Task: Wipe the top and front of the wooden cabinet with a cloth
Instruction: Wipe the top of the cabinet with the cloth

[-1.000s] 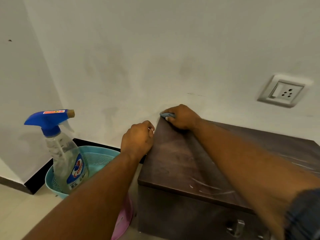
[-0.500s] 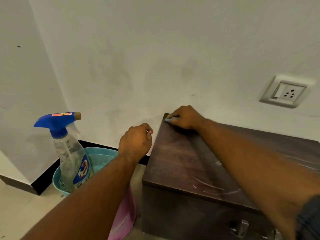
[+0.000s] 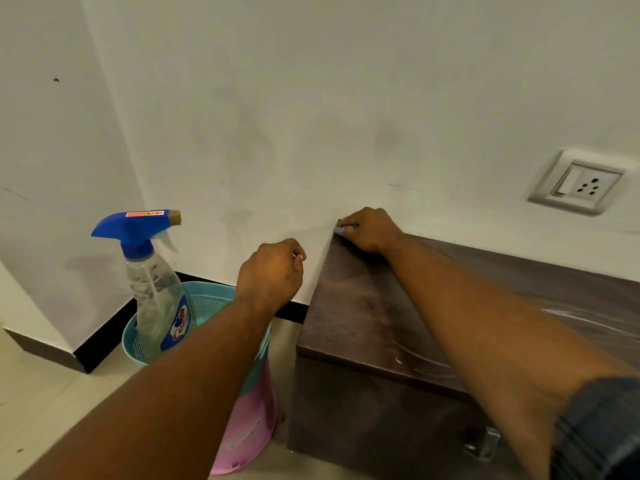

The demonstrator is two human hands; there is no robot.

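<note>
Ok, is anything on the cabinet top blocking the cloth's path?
Nothing visible does. The right hand holds the small blue cloth at the dark wooden cabinet's back left corner; its top bears only white streaks, though the forearm hides a strip.

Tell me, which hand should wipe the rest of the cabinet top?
The right hand, probably: it holds the blue cloth on the back left corner of the wooden cabinet. The left hand looks empty, off beside it.

Loads of open room across the cabinet top (image 3: 356, 306), but dead-ended at the back by the wall (image 3: 311, 116). Tighter off the left edge: only a narrow strip of floor (image 3: 286, 337) before the basket (image 3: 133, 351), with the spray bottle (image 3: 156, 292) sticking up out of it.
</note>
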